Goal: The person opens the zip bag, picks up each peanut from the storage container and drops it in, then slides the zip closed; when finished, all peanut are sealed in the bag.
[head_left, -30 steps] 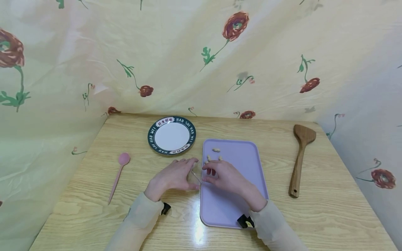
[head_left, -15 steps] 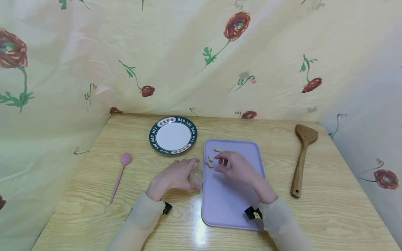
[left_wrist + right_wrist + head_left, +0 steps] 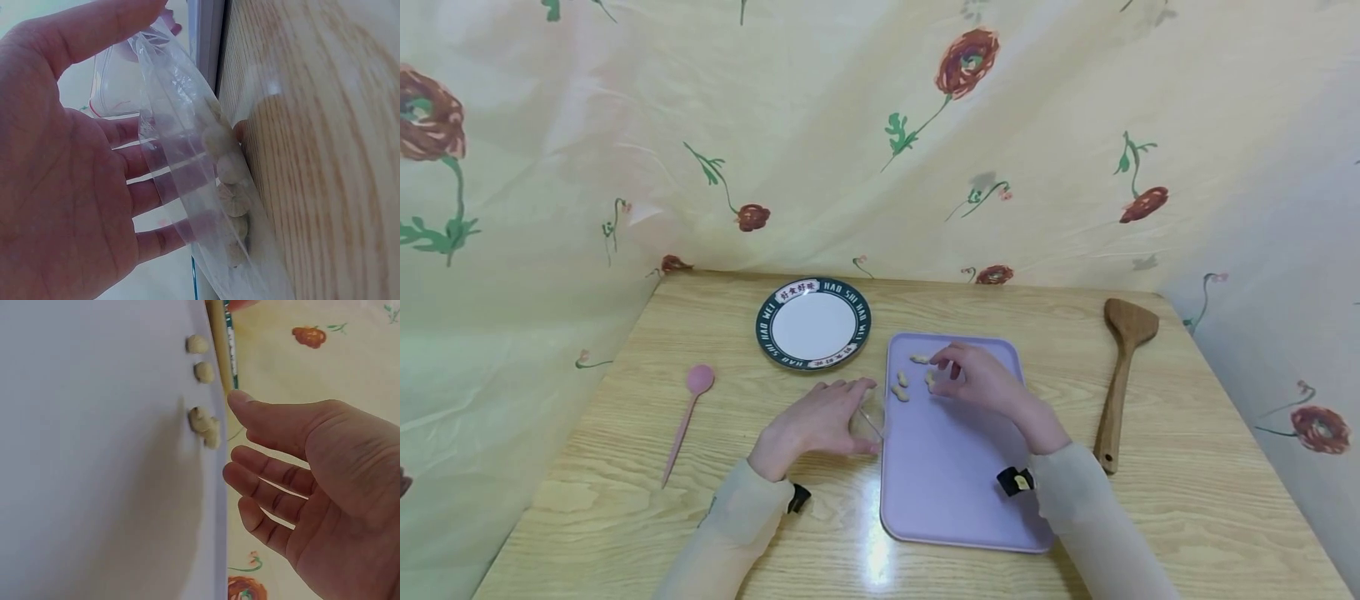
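Note:
My left hand (image 3: 816, 421) is beside the tray's left edge, thumb and fingers spread around a clear plastic bag (image 3: 181, 125). Through the film in the left wrist view, several peanuts (image 3: 234, 200) lie along the bag's lower side, near the tabletop. My right hand (image 3: 981, 383) hovers over the upper part of the lilac tray (image 3: 955, 475), its fingers loosely bent and holding nothing. Several unshelled peanuts (image 3: 900, 393) are scattered at the tray's upper left, just left of that hand. The right wrist view shows peanuts (image 3: 203, 422) beyond the fingertips, apart from them.
Behind the left hand sits a white plate (image 3: 814, 325) with a dark green lettered rim. A pink spoon (image 3: 688, 417) lies at the left, a wooden spatula (image 3: 1120, 375) at the right. Floral cloth (image 3: 820, 150) hangs behind the wooden table (image 3: 587, 508).
My right hand has drawn away from beside the bag, rightward and farther back over the tray, uncovering peanuts there. The left hand keeps its place at the bag.

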Demonstrator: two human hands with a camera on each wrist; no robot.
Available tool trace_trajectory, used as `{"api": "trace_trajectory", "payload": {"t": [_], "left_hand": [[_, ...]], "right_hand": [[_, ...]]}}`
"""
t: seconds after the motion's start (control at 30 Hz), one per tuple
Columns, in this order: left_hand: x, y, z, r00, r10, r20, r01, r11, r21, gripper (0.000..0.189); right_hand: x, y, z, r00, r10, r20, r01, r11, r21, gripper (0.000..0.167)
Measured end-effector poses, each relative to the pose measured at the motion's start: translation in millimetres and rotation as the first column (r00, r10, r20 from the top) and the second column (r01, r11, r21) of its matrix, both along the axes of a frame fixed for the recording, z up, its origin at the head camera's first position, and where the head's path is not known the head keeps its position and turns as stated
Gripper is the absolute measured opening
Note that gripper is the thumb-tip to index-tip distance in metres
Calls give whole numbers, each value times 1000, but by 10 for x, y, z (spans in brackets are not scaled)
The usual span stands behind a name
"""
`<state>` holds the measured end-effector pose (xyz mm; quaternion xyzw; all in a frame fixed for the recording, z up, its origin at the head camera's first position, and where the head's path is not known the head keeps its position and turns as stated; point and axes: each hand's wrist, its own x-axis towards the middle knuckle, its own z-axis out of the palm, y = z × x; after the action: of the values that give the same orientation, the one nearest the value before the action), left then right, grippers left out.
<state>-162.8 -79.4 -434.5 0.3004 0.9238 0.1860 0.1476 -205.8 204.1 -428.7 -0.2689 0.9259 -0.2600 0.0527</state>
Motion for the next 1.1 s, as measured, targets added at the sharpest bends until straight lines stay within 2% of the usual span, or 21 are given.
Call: {"api": "trace_trajectory", "payload": {"t": [0.2,0.4,0.6,1.1], "left_hand": [[10,2,23,1000,4,2,-4,1000,-2,92],[6,5,9,1000,-2,3,2,1000,0,91],[1,4,7,1000,-4,3,4,1000,-1,90],[4,9,5,1000,2,-3,-2,1000,-6,90]], "right_hand": [[-47,-27,-88,999,14,49,-14,1000,7,41],[-43,-68,-131,999,37,34,-37,999,18,37],[-54,-77,-193,999,27,29,-28,999,36,32],[-43,-81,-189,1000,1,27,-2,999,33,30]]}}
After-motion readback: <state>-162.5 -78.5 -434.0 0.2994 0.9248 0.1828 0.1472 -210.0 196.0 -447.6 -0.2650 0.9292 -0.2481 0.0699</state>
